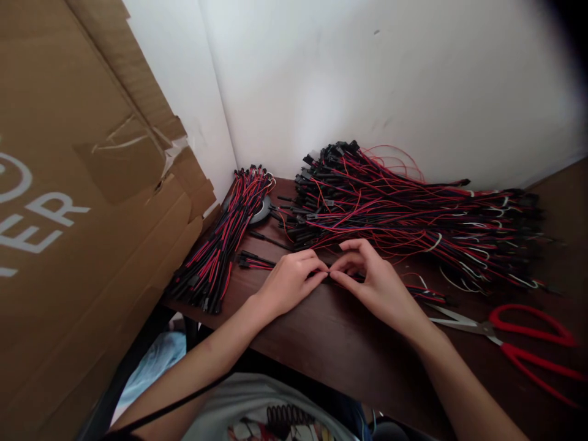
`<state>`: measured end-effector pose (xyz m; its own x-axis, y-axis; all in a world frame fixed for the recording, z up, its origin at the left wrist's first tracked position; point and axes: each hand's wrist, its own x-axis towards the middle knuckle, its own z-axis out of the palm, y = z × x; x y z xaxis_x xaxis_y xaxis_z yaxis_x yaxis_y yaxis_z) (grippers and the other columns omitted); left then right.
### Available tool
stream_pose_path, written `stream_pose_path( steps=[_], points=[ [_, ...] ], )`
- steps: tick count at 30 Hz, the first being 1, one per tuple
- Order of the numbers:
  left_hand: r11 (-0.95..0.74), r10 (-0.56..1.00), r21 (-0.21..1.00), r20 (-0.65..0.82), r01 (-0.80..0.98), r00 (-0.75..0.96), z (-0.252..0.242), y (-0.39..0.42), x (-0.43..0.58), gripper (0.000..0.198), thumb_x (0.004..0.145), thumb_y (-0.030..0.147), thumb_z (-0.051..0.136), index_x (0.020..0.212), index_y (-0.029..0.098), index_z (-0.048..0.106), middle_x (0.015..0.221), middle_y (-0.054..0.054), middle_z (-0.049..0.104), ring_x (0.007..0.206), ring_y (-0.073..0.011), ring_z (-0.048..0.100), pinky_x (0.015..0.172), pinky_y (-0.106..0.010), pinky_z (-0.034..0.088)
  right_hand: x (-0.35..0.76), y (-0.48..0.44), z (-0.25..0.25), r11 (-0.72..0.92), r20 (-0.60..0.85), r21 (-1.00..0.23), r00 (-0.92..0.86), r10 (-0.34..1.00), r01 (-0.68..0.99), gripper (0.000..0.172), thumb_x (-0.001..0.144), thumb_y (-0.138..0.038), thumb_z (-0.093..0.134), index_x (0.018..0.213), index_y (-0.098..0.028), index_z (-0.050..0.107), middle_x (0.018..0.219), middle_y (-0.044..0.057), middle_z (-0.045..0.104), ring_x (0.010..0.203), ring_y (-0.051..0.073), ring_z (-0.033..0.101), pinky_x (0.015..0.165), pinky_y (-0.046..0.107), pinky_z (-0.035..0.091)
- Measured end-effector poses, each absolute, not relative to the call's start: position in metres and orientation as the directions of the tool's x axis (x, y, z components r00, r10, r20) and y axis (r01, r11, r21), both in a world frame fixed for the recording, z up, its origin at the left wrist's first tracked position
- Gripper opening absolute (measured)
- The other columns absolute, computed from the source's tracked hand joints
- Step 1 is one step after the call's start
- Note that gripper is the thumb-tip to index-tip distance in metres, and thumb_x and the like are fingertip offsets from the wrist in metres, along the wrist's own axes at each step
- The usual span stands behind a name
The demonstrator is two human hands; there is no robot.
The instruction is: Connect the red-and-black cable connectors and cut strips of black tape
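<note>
Using the big wire pile as my landmark, I have the left hand and right hand just in front of it. On each, thumb and index finger pinch narrowly at a small dark piece, too tiny for me to identify. A small wire bundle lies before the pile, partly hidden by my hands. Left of the pile sits another wire stack; scissors lie spread in front of its right end.
</note>
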<state>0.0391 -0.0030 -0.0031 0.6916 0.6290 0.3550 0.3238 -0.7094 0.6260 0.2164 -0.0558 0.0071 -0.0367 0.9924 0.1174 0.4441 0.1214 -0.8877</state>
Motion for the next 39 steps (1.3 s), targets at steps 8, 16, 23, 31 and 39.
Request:
stream_pose_path(
  steps=[8, 16, 23, 31, 39],
  points=[
    [-0.83, 0.558, 0.344, 0.528, 0.439, 0.64, 0.006, -0.015, 0.037, 0.017, 0.093, 0.019, 0.053, 0.093, 0.015, 0.069, 0.098, -0.009, 0.07, 0.095, -0.0222, 0.059, 0.082, -0.036, 0.047, 0.213, -0.055, -0.003, 0.142, 0.183, -0.887, 0.051, 0.982, 0.439, 0.033, 0.082, -0.035, 0.062, 0.102, -0.024, 0.038, 0.079, 0.003, 0.069, 0.07, 0.02, 0.063, 0.07, 0.035, 0.05],
    [-0.219, 0.939, 0.975, 0.202, 0.031, 0.28, 0.014, -0.084, 0.05, 0.01, 0.084, 0.016, 0.062, 0.083, 0.015, 0.072, 0.078, -0.006, 0.067, 0.07, -0.014, 0.059, 0.063, -0.025, 0.048, 0.211, -0.055, -0.006, 0.136, 0.18, -0.94, 0.118, 0.976, 0.312, 0.04, 0.081, -0.041, 0.066, 0.099, -0.025, 0.034, 0.08, 0.002, 0.068, 0.07, 0.019, 0.063, 0.071, 0.034, 0.051],
    [0.395, 0.918, 0.812, -0.341, -0.429, 0.201, 0.014, -0.07, 0.062, 0.028, 0.067, 0.024, 0.078, 0.088, 0.01, 0.068, 0.073, -0.005, 0.069, 0.056, -0.0077, 0.056, 0.05, -0.018, 0.042, 0.209, -0.056, 0.002, 0.146, 0.172, -0.969, 0.121, 0.978, 0.2, 0.043, 0.078, -0.041, 0.07, 0.094, -0.026, 0.034, 0.078, 0.0, 0.067, 0.068, 0.017, 0.062, 0.069, 0.033, 0.05],
    [0.287, 0.957, 0.809, -0.263, -0.514, 0.12, 0.009, -0.055, 0.081, 0.027, 0.064, 0.02, 0.08, 0.086, 0.009, 0.067, 0.071, -0.003, 0.067, 0.06, -0.0086, 0.059, 0.056, -0.019, 0.049, 0.208, -0.055, 0.006, 0.159, 0.167, -0.985, 0.128, 0.978, 0.069, 0.045, 0.075, -0.039, 0.074, 0.091, -0.026, 0.034, 0.075, -0.002, 0.068, 0.066, 0.016, 0.063, 0.065, 0.03, 0.051],
    [0.234, 0.972, 0.862, -0.217, -0.45, 0.09, 0.008, -0.053, 0.082, 0.014, 0.068, 0.019, 0.074, 0.079, 0.011, 0.07, 0.071, -0.003, 0.068, 0.059, -0.0084, 0.058, 0.057, -0.02, 0.05, 0.209, -0.057, 0.011, 0.143, 0.148, -0.988, 0.136, 0.98, 0.051, 0.049, 0.074, -0.038, 0.075, 0.095, -0.026, 0.034, 0.075, -0.002, 0.069, 0.067, 0.016, 0.064, 0.066, 0.031, 0.052]
  ],
)
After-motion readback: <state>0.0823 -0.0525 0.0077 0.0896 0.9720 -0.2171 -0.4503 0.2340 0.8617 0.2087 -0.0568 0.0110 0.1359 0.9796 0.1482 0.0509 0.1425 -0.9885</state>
